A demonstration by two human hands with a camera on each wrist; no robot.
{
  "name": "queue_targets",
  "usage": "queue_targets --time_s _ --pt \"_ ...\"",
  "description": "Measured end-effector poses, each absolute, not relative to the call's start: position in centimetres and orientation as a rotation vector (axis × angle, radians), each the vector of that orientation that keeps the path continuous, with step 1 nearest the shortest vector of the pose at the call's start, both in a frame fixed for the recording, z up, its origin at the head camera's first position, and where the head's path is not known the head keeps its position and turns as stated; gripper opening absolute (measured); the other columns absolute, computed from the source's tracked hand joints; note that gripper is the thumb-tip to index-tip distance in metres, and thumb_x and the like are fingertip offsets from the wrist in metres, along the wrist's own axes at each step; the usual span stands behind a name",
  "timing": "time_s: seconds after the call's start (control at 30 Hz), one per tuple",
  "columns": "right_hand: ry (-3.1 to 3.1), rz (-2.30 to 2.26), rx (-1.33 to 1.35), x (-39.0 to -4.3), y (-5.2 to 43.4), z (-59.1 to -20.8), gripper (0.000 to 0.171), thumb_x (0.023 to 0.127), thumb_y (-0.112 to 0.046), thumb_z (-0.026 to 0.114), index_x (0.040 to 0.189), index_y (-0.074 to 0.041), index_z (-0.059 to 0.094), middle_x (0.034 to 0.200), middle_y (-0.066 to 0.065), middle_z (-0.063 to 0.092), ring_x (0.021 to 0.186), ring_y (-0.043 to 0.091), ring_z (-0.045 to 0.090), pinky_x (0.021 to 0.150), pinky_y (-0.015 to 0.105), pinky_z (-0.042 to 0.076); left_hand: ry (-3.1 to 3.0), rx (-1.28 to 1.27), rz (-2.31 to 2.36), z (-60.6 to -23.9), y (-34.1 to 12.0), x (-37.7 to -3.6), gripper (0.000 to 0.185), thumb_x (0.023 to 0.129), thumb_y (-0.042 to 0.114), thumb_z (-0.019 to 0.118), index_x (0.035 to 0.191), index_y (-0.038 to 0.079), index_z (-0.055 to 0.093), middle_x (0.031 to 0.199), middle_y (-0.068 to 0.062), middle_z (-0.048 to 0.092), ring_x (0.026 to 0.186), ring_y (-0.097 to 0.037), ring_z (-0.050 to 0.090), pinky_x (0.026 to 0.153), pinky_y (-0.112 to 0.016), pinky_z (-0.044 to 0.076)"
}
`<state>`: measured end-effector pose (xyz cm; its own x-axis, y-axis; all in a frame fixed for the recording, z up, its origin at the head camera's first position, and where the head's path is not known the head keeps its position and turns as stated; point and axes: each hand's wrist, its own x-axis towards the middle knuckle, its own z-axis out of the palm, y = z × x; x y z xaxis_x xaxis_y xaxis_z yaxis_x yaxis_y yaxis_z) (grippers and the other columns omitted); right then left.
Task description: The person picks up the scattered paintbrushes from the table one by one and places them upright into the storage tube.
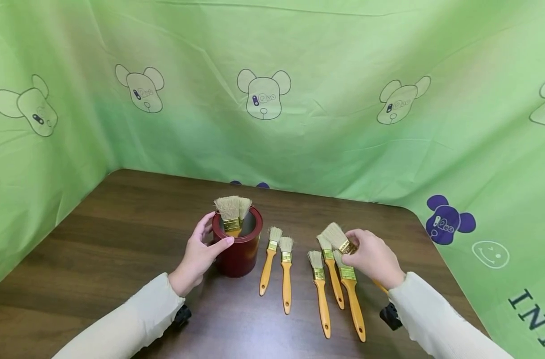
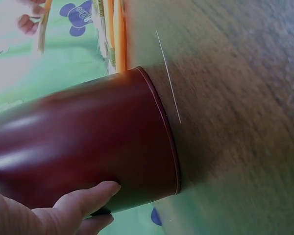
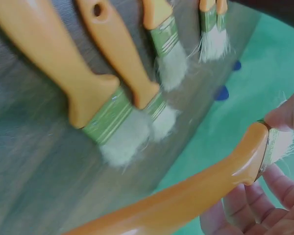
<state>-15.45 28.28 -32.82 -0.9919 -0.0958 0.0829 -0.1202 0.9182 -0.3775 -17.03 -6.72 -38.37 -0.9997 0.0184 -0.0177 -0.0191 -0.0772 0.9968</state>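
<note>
A: Logging from my remote station. L hand (image 1: 199,257) wrapped round the dark red cup (image 1: 237,249), thumb on the near rim, fingers curled on the far-left side. Cup stands upright on the wood table (image 1: 119,239), mid-left. Two brushes in cup (image 1: 233,212), bristles up.

B: R hand?

A: R hand (image 1: 373,259) pinches a brush (image 1: 337,237) at the ferrule, lifted off the table, bristles pointing far-left. Wrist cam confirms: fingers clamped at the ferrule, orange handle running back under the palm.

B: Loose brushes?

A: Five flat on the table, handles toward me. Pair just right of cup (image 1: 276,267); three more (image 1: 335,284) further right, partly under the R hand. Two of those three touch near the bristles.

B: Surroundings?

A: Green cloth w/ bear prints (image 1: 263,94) behind and on both sides.
</note>
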Motion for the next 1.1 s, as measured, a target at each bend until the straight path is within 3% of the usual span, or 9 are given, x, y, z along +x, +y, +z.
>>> queue_targets --time_s 0.13,0.4,0.57,0.8,0.93,1.1 --pt "-2.999 0.689 0.193 -16.3 26.4 -32.3 0.048 0.069 -0.009 0.068 0.113 0.007 0.060 0.095 0.015 0.062 0.078 0.023 0.055 0.062 0.035 0.045 2.106 -0.001 2.278 -38.2 -6.7 -17.0 0.074 0.084 0.007 0.070 0.147 0.012 0.031 0.144 -0.018 0.039 0.128 -0.037 0.040 0.089 -0.041 0.047" --pt "-2.898 0.928 0.162 -18.0 22.7 -31.2 0.045 0.070 -0.008 0.066 0.113 0.004 0.058 0.096 0.016 0.061 0.085 0.027 0.055 0.069 0.034 0.044 2.085 0.005 2.278 -37.9 -6.7 -17.1 0.074 0.084 0.007 0.070 0.147 0.012 0.031 0.143 -0.019 0.039 0.123 -0.037 0.043 0.074 -0.035 0.048" --pt "-2.856 1.036 0.098 -18.5 20.8 -30.5 0.046 0.071 -0.008 0.063 0.115 0.004 0.057 0.097 0.015 0.059 0.090 0.029 0.054 0.071 0.034 0.043 2.093 -0.001 2.278 -38.1 -6.7 -17.0 0.073 0.084 0.006 0.070 0.147 0.012 0.032 0.142 -0.019 0.039 0.125 -0.037 0.042 0.077 -0.037 0.049" --pt "-2.679 1.136 0.050 -19.3 18.4 -29.4 0.048 0.072 -0.008 0.064 0.118 0.003 0.057 0.098 0.015 0.057 0.085 0.027 0.054 0.076 0.035 0.043 2.077 -0.008 2.290 -38.4 -6.5 -16.9 0.073 0.084 0.006 0.069 0.146 0.012 0.033 0.141 -0.019 0.040 0.118 -0.035 0.045 0.068 -0.034 0.047" --pt "-2.595 1.206 0.056 -19.8 17.1 -28.4 0.052 0.072 -0.007 0.063 0.122 0.002 0.055 0.100 0.015 0.057 0.086 0.027 0.057 0.074 0.034 0.045 2.080 -0.002 2.293 -38.4 -6.5 -16.9 0.073 0.084 0.006 0.069 0.146 0.012 0.032 0.142 -0.020 0.040 0.121 -0.036 0.043 0.073 -0.037 0.049" --pt "-2.453 1.349 0.058 -20.0 15.2 -26.8 0.054 0.075 -0.009 0.067 0.127 0.001 0.052 0.104 0.015 0.056 0.089 0.029 0.059 0.074 0.036 0.049 2.101 0.023 2.299 -38.3 -6.6 -17.0 0.073 0.084 0.004 0.069 0.146 0.009 0.032 0.143 -0.021 0.039 0.129 -0.037 0.037 0.096 -0.047 0.044"
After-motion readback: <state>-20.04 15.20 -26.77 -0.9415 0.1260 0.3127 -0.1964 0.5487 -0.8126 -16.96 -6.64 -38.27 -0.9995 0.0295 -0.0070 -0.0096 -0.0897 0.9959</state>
